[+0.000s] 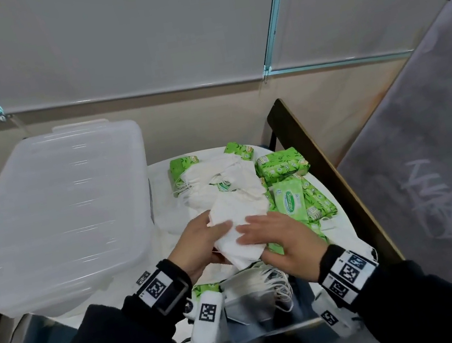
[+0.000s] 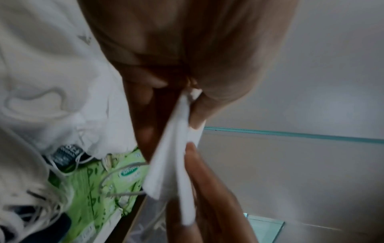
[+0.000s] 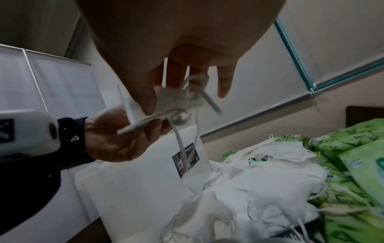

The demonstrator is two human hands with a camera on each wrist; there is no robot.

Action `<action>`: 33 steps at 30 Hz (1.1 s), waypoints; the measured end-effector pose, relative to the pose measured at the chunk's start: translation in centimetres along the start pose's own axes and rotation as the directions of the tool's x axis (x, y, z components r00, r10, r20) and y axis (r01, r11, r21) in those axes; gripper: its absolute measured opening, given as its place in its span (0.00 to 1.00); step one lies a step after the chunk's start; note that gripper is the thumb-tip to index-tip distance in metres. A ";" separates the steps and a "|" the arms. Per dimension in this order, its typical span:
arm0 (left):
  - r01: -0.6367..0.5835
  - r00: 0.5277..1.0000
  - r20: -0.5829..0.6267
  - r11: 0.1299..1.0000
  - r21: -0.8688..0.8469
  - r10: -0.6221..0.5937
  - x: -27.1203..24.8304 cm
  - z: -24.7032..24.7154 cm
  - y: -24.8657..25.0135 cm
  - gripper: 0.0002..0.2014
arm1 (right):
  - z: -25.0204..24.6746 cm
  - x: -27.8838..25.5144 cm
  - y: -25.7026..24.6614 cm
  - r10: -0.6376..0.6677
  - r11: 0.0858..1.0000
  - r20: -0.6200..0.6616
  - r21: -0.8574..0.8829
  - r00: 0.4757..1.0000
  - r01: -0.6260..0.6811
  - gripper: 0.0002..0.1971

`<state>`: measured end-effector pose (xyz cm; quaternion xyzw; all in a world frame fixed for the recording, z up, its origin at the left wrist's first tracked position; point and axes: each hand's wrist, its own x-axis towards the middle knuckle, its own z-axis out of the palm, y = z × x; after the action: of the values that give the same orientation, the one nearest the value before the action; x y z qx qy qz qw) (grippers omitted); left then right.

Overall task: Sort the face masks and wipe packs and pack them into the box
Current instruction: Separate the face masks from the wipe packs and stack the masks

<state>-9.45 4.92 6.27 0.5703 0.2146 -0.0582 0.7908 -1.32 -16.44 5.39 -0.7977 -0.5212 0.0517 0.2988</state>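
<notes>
White face masks (image 1: 236,230) sit in the left hand (image 1: 198,244) grip; right hand (image 1: 283,239) lies flat on top; dangling ear loops (image 3: 182,141) could snag the pile (image 1: 220,178).

Soft, even indoor light fills the head view, with faint glare streaks on the translucent box lid (image 1: 52,202) and bowed lines toward the edges. Both wrist views are dimmer, smeared by blur, with near skin out of focus.
</notes>
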 end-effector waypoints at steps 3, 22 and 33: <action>-0.032 0.997 -0.071 0.999 -0.018 0.030 -0.1 -1.9 -0.9 0.15 | -0.1 -1.2 0.6 -0.035 0.989 0.012 -0.143 0.999 0.037 0.10; -0.084 0.996 0.003 0.958 0.275 0.087 -2.7 -5.0 -3.2 0.13 | 2.8 0.8 1.2 0.558 0.424 0.326 0.679 0.763 -0.600 0.10; -0.097 0.988 -0.021 0.726 0.681 0.151 -2.7 -2.6 -8.1 0.06 | 3.8 -3.7 2.4 0.574 0.575 0.297 0.517 0.763 -0.634 0.15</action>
<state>-15.32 4.08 -0.44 0.8338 0.1694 -0.0582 0.5221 -2.57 -18.65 0.23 -0.7893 -0.1882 0.3478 0.4697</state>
